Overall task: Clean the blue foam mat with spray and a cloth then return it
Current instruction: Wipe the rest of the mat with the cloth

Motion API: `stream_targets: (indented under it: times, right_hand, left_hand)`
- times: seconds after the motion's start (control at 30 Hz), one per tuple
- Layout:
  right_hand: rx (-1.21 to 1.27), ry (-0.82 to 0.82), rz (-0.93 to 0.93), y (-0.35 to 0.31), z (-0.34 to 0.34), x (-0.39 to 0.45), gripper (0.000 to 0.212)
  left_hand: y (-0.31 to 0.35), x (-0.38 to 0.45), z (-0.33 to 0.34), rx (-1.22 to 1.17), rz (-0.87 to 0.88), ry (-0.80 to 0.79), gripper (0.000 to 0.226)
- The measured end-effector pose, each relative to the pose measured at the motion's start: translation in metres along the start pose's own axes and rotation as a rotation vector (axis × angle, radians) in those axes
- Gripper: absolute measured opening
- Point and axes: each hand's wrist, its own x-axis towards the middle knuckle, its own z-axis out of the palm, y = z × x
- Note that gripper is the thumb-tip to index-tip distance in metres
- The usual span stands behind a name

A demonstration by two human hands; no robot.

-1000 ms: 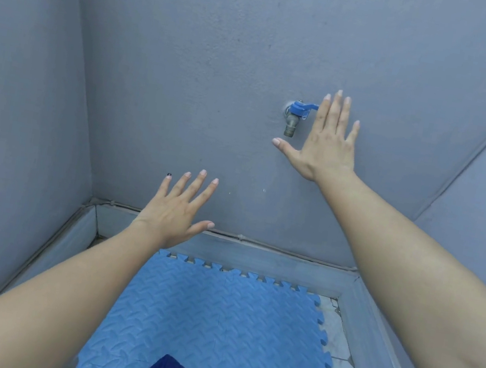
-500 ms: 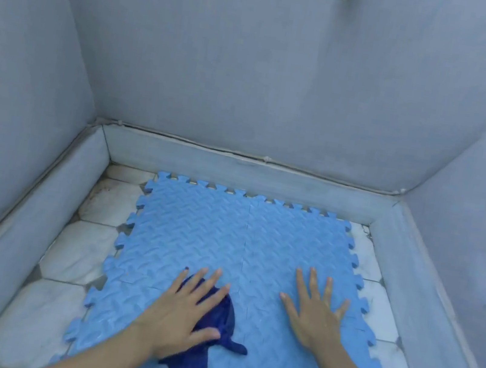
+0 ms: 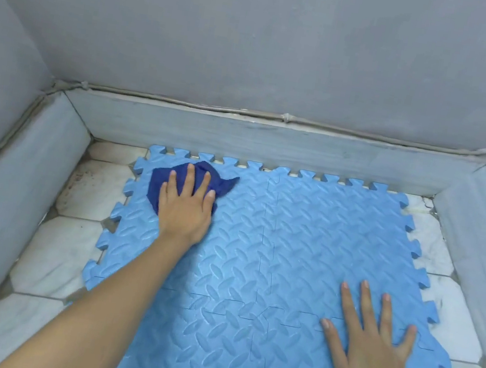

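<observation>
From where I sit, the grey walls fill the whole upper half of the view, and below them a low grey curb boxes in a white tiled floor.

The blue foam mat lies flat on that floor and takes up most of it, its far toothed edge at 12 o'clock touching or just short of the curb; I cannot tell which. It is made of interlocking tiles, with seams crossing near the middle. I judge it light, soft and bendy, with an embossed surface that gives good friction. It could slide or come apart at the seams under a hard push, so lifting it later looks safest from two opposite edges, both hands taking the teeth near a corner.

My right hand lies at about 4 o'clock, palm down, fingers spread flat on the mat and gripping nothing. I read it as a brace against sliding.

My left hand reaches to about 10 o'clock, also flat with fingers extended, pressing down on the cloth rather than clutching it.

The dark blue cloth is bunched under that palm near the mat's far left corner, a loose tail poking toward 1 o'clock. It looks limp, likely to fold over itself when dragged.

No spray bottle is in view.
</observation>
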Motion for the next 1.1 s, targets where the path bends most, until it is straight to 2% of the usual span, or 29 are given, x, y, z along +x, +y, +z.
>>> stream_targets:
  times: [0.13,0.2,0.27,0.33,0.4,0.47,0.5,0.57,0.6,0.7,0.77,0.83,0.9,1.0,1.1]
  right_hand:
    - [-0.003,-0.007,0.010,0.000,-0.004,0.001,0.069]
    - [-0.006,-0.002,0.020,0.000,-0.004,0.001,0.070]
    - [0.002,0.012,0.025,0.002,-0.003,0.002,0.069]
    - [0.006,0.025,0.024,0.003,-0.002,0.000,0.067]
    - [0.014,0.043,0.025,0.004,0.000,-0.001,0.066]
    - [0.025,0.047,0.016,0.004,0.001,0.000,0.065]
    - [0.028,0.048,0.011,0.005,0.000,0.000,0.066]
    - [0.036,0.053,0.002,0.005,-0.001,-0.001,0.066]
    - [0.043,0.061,-0.002,0.004,-0.001,-0.001,0.066]
    - [0.058,0.069,-0.013,0.004,-0.001,0.000,0.065]
    - [0.055,0.054,-0.020,0.004,-0.001,0.000,0.065]
    - [0.065,0.061,-0.015,0.005,0.000,0.000,0.065]
    - [0.094,0.077,-0.014,0.006,0.000,-0.001,0.063]
    - [0.138,0.088,-0.012,0.008,0.001,-0.002,0.061]
    - [0.141,0.099,-0.015,0.007,0.000,-0.001,0.060]
  left_hand:
    - [0.093,-0.050,0.022,0.010,0.512,-0.092,0.061]
    - [0.120,-0.063,0.024,0.028,0.667,-0.170,0.061]
    - [0.111,-0.044,0.022,0.025,0.628,-0.169,0.060]
    - [0.071,-0.009,0.017,0.036,0.384,-0.067,0.063]
    - [0.015,0.022,0.004,0.056,0.070,0.006,0.057]
    - [-0.026,0.032,-0.008,0.046,-0.061,-0.006,0.054]
    - [-0.031,0.027,-0.011,0.040,-0.056,-0.021,0.053]
    - [-0.011,0.004,-0.002,0.033,0.070,-0.010,0.052]
    - [0.011,-0.013,0.004,0.041,0.198,0.012,0.054]
    - [0.098,-0.053,0.026,0.097,0.652,-0.051,0.056]
    - [0.153,-0.054,0.035,0.117,0.834,-0.083,0.054]
    - [0.188,-0.035,0.038,0.104,0.860,-0.153,0.059]
    - [0.191,0.001,0.042,0.132,0.811,-0.112,0.058]
    - [0.150,0.045,0.031,0.118,0.571,-0.028,0.055]
    - [0.086,0.023,0.020,0.131,0.509,-0.061,0.068]
